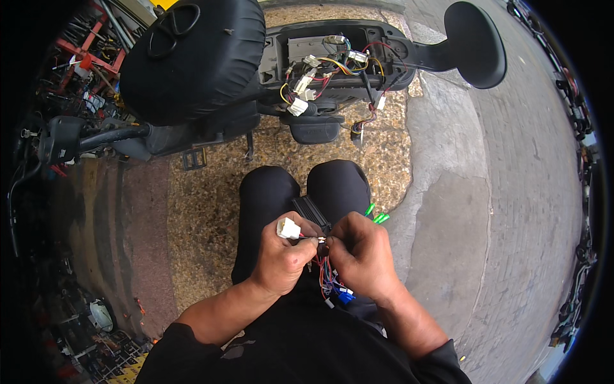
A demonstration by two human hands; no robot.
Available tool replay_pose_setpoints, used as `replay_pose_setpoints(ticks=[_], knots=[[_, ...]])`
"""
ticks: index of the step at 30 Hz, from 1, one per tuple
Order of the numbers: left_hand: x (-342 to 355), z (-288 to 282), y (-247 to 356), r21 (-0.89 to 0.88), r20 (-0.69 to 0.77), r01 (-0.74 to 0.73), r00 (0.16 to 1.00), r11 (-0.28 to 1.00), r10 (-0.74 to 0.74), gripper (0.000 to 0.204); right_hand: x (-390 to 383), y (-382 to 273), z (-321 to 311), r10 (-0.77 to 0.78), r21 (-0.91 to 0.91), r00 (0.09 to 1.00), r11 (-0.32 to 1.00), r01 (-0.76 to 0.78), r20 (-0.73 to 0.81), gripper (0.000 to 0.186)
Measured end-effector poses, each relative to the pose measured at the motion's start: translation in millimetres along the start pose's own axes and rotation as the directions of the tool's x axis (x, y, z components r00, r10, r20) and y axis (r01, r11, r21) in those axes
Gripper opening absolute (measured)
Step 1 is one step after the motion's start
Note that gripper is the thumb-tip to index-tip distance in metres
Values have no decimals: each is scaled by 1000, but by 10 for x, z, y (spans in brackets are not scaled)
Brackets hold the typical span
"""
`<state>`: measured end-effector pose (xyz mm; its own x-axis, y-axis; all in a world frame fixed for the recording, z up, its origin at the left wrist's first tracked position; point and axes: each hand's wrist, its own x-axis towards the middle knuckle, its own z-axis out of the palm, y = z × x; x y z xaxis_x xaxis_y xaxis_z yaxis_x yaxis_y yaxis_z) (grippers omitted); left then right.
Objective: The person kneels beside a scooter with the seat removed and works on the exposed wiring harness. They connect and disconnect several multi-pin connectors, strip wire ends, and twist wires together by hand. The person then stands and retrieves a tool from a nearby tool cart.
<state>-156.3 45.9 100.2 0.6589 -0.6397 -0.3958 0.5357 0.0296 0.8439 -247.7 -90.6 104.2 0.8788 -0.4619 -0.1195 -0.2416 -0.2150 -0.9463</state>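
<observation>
Close together over my lap, both my hands are closed in a pinch. A white plastic wire connector (289, 228) sticks out of my left hand (281, 259), resting against the curled forefinger, with a thin red wire at its base. Between the two thumbs shows a small shiny wire end (322, 239); my right hand (366, 257) pinches a wire there, its fingertips partly hidden. A black finned controller box (309, 210) lies across my thighs behind the hands. Below them hangs a bundle of coloured wires (328, 275) with a blue connector (346, 296). Green-sleeved terminals (381, 218) poke out beyond my right hand.
Ahead stands an electric scooter with a black seat (198, 57), an open compartment (307, 48) spilling wires and white connectors (298, 106), and a padded backrest (474, 45). Tools and parts clutter a red rack (96, 51) at far left. Grey paving (524, 192) stretches rightward.
</observation>
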Motion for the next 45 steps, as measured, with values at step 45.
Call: replay_pose_setpoints(ticks=[45], knots=[[20, 8, 129, 191, 110, -123, 989, 974, 103, 15, 147, -18, -182, 252, 386, 919, 850, -360, 302, 14]])
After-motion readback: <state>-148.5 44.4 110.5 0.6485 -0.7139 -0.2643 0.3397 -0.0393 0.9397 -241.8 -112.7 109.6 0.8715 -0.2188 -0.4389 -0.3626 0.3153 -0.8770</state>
